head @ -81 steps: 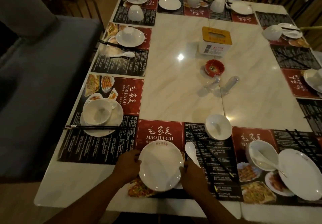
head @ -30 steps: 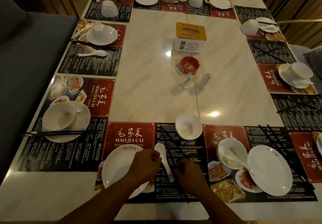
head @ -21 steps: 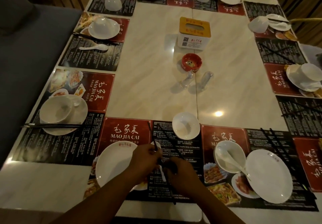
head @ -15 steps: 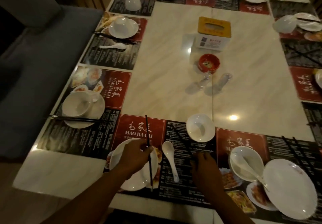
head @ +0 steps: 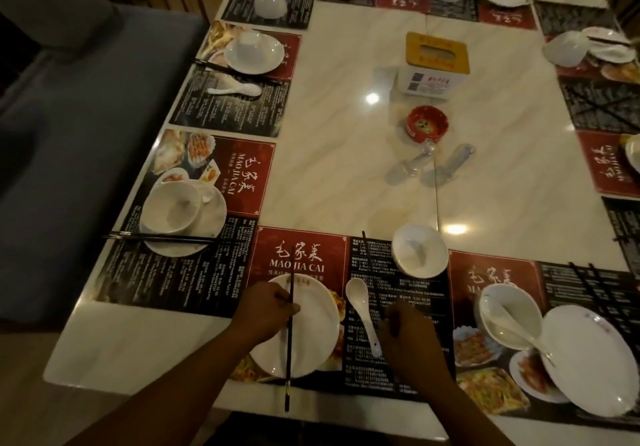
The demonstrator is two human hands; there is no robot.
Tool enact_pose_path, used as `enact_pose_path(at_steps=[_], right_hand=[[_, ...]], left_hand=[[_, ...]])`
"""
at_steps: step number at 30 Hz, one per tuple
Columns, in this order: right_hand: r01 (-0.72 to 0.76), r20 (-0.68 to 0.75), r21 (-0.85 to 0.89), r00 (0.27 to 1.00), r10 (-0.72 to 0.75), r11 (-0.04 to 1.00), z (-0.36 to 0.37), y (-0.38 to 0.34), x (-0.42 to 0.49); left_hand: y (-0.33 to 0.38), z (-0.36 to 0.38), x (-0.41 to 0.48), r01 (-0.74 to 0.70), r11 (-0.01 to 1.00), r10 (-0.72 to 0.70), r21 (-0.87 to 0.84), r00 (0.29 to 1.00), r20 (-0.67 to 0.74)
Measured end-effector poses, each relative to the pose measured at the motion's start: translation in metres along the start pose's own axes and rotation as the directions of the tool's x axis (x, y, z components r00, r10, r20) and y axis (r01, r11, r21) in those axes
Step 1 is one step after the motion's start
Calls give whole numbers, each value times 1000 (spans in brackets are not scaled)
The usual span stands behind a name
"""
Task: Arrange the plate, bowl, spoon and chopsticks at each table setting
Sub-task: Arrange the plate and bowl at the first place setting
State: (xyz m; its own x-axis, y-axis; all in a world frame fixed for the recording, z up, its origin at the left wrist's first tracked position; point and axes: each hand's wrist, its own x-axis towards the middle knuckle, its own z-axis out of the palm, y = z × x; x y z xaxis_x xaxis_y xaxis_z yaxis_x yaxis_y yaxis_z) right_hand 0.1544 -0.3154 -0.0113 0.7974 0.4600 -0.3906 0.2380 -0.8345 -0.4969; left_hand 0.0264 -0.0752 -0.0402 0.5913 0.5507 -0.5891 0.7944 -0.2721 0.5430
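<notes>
The left hand [head: 266, 310] pinches one dark chopstick [head: 290, 341] near its middle, fingers curled round it, across the plate [head: 311, 341] on the worktop [head: 346, 168]. Light, stiff and slick, it would likely steady better gripped nearer one end. The right hand [head: 412, 334] sits beside the spoon [head: 362, 307], by the second chopstick [head: 364, 241]; whether its fingers grasp it I cannot tell

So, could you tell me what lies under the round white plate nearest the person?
A red-and-black printed paper placemat; its food photos peek out right of the round white plate. Whatever is printed directly beneath is covered.
</notes>
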Motion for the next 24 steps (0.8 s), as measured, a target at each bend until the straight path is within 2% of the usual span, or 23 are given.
enact_pose_path(at_steps=[3,5,8,11,14,19,24], right_hand=[[-36,119,92,993,25,995,28,-35,-14],[-31,145,108,989,15,994,52,-57,-19],[-44,120,101,992,32,994,82,-80,-22],[-88,67,142,995,79,986,100,-93,-24],[-107,27,179,994,104,978,109,-99,-25],[-127,-26,191,991,135,973,112,-108,-23],[-144,63,132,989,137,981,114,-113,-25]], left_hand=[[-5,-4,5,-34,999,35,-13,998,48],[-10,-10,6,-59,998,61,-31,995,75],[-19,-24,7,-117,991,119,-58,992,42],[-28,-40,12,-239,969,242,59,968,-59],[-35,-52,17,-329,928,346,177,935,-75],[-49,-59,20,-370,922,374,115,928,-8],[-61,-55,24,-349,934,347,79,937,40]])
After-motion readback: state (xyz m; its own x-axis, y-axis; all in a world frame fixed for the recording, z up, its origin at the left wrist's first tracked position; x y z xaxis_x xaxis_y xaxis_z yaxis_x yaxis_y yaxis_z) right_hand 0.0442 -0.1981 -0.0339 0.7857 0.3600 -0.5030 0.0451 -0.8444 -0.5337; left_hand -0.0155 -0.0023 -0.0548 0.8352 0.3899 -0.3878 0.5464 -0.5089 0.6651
